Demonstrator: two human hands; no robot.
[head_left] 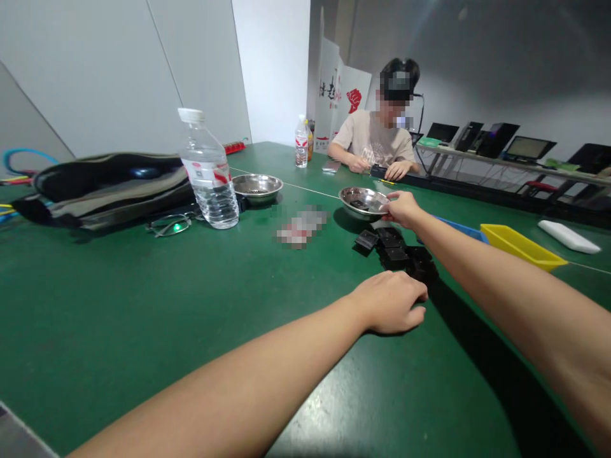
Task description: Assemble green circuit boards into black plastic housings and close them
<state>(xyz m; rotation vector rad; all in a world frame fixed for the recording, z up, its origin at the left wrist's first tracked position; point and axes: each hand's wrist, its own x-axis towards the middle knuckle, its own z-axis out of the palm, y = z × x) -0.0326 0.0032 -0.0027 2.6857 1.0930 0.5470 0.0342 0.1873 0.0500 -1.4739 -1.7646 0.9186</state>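
My right hand grips the rim of a shiny metal bowl, which is tilted and has small dark pieces inside. Several black square parts lie in a loose pile on the green table, just in front of the bowl. Close to the near side of that pile, my left hand rests on the tabletop with its fingers curled; whether anything is under them is hidden.
A second metal bowl, a water bottle, glasses and an open black bag are left. Blue and yellow trays lie right. Across the table sits a person handling a dark object.
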